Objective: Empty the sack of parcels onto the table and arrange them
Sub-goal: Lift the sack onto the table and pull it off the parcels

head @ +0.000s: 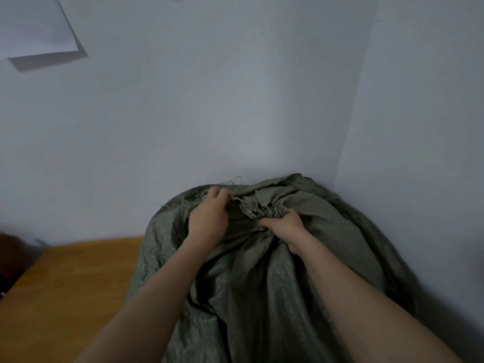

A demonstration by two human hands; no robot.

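Both hands clutch the green sack [262, 271], which stands bulging on the wooden table [65, 284] in the wall corner. At the sack's gathered top, the left hand [208, 218] pinches the frayed edge; the right hand [286, 227] grips the bunched neck beside it.

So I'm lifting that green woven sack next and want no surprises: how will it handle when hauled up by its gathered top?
The sack is probably floppy: its cloth folds and creases where the left hand and right hand grip it. It bulges widely, so likely heavy and saggy. The frayed edge suggests the weave may slip or tear.
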